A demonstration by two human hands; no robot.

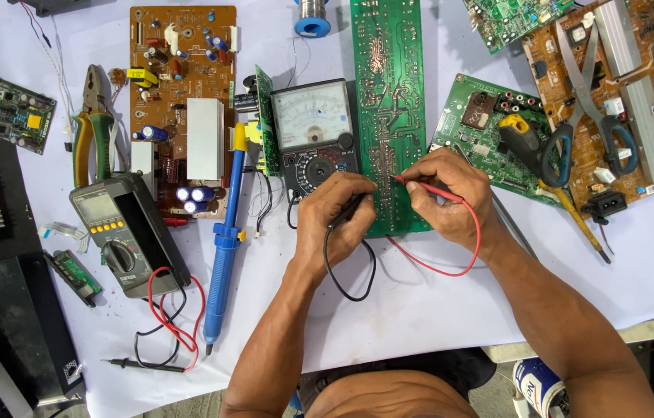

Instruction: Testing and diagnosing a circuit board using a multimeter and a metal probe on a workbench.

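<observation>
Head view shows the long green circuit board [389, 116] lying solder side up in the middle of the white table [420, 310]; its long axis runs away from the person, the near end between the two hands. The right hand [450, 197] pinches the red probe [420, 184], tip pointing left onto the board. The left hand [338, 209] closes its fingers around the black probe [351, 207], tip pointing up-right toward the same tracks. The two tips are near each other, so I think a small slip could bridge neighbouring tracks. The analog meter [315, 135] lies just beside the board's left edge; the red lead loops under the right wrist and could snag.
</observation>
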